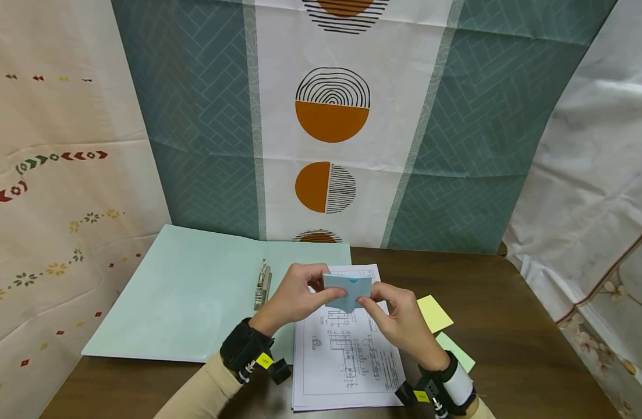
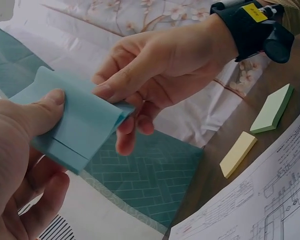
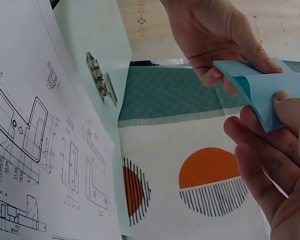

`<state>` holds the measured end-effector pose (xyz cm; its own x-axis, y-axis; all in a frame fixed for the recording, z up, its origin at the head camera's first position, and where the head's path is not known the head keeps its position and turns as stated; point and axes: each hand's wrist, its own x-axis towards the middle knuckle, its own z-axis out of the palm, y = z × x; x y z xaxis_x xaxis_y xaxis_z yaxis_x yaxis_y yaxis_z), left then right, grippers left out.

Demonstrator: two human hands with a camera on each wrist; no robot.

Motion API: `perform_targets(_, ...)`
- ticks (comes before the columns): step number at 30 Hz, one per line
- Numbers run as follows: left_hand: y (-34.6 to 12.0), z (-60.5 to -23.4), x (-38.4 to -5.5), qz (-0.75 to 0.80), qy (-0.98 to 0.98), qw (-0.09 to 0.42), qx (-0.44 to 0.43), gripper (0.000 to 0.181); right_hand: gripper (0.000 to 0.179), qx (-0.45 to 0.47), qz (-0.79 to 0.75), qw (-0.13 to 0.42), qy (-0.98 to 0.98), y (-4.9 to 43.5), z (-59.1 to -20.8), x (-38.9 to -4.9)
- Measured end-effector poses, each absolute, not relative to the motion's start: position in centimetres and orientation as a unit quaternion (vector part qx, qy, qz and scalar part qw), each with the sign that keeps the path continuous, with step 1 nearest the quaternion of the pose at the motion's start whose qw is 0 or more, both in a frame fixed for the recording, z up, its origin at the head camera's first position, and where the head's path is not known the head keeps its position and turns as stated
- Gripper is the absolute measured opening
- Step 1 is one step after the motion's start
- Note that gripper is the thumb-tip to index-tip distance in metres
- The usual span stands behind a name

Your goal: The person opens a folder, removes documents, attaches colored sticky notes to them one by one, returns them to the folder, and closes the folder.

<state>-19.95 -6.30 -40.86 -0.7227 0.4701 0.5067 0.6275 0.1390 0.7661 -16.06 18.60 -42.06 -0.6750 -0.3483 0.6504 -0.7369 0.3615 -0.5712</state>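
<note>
From far off I see the left hand (image 1: 298, 294) and right hand (image 1: 401, 319) pinch the blue pad (image 1: 349, 291) above the paper (image 1: 315, 387), hiding some of its lines, and table (image 1: 525, 343) reaches right, past the yellow pad (image 1: 434, 314).

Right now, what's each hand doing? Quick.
Left hand: holding the blue note pad.
Right hand: pinching the same pad at its opposite side.

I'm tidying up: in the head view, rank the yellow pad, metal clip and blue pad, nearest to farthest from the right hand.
1. Blue pad: in the right hand.
2. Yellow pad: right, on the table.
3. Metal clip: left, on the folder.
</note>
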Motion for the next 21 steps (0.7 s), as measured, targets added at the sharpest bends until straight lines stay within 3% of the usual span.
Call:
perform_targets(9,-6.2,-40.8,-19.9,-0.548,-0.758,0.085,-0.344,0.019,0.019,0.333,0.445,0.219,-0.802,18.5,-41.9,-16.1)
perform_targets(17,-8.0,-40.9,-21.4,-0.527,-0.784,0.205,-0.256,0.017,0.034,0.262,0.455,0.236,-0.818,19.2,-41.3,-16.1)
perform_targets(21,-8.0,-41.2,-21.7,-0.509,-0.792,0.213,-0.26,0.024,0.034,0.259,0.487,0.227,-0.803,19.3,-41.1,-15.8)
